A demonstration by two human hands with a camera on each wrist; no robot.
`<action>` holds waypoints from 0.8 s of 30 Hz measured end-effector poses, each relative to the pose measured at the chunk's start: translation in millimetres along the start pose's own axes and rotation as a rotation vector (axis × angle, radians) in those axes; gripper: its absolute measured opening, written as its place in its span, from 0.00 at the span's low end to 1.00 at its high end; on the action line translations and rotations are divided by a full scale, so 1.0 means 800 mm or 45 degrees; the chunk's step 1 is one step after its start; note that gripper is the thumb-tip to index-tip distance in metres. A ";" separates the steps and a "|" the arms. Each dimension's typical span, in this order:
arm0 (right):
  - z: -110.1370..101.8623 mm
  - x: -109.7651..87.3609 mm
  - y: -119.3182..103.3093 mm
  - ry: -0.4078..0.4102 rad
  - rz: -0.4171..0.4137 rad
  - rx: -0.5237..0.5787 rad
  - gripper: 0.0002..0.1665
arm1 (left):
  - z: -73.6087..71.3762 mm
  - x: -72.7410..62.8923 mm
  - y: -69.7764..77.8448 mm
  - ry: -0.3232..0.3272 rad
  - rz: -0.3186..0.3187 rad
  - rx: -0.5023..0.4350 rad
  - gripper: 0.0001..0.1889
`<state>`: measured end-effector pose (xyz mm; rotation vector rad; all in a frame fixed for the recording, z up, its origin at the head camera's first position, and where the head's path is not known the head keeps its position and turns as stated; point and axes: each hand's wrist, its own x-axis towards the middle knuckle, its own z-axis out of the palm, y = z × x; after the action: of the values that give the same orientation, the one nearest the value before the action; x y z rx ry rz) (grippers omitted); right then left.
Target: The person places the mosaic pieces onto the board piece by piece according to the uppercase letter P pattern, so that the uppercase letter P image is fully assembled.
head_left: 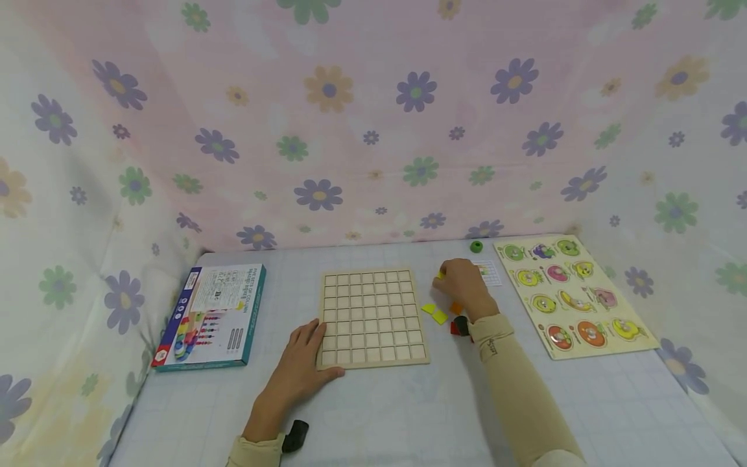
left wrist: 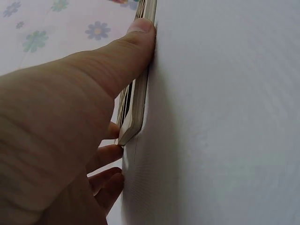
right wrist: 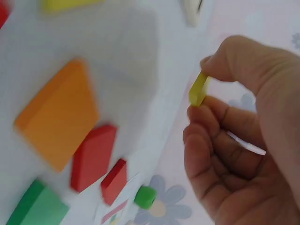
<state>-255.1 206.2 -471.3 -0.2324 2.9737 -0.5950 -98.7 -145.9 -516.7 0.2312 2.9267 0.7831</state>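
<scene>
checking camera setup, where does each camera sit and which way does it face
Head: worn on the head, facing forward and down at the grid board; left hand, right hand, sleeves show.
Left wrist: worn there, facing the grid board's edge; left thumb and fingers show.
Right wrist: worn there, facing the pinched yellow tile; right thumb and fingers show.
Head and right wrist share that tile.

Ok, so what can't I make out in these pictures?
- Fine print on the box, head view: too small.
- Part of the white card, head view: behind the right hand.
- Much of the wooden board, left wrist view: behind the left hand.
- Rest of the green tile, right wrist view: cut off by the bottom edge.
</scene>
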 end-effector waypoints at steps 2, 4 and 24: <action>-0.001 0.001 -0.007 -0.001 -0.063 -0.003 0.18 | 0.000 0.000 0.000 0.001 -0.005 0.007 0.55; 0.000 0.002 -0.015 -0.012 -0.114 -0.002 0.20 | 0.001 0.000 0.000 0.001 -0.012 0.015 0.55; 0.029 0.016 -0.084 -0.114 -0.328 -0.004 0.16 | 0.002 0.002 0.001 0.001 -0.025 0.031 0.55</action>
<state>-255.9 133.6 -467.5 -0.6320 2.8788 -0.5875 -100.1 -144.4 -518.1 0.2040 2.9357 0.7453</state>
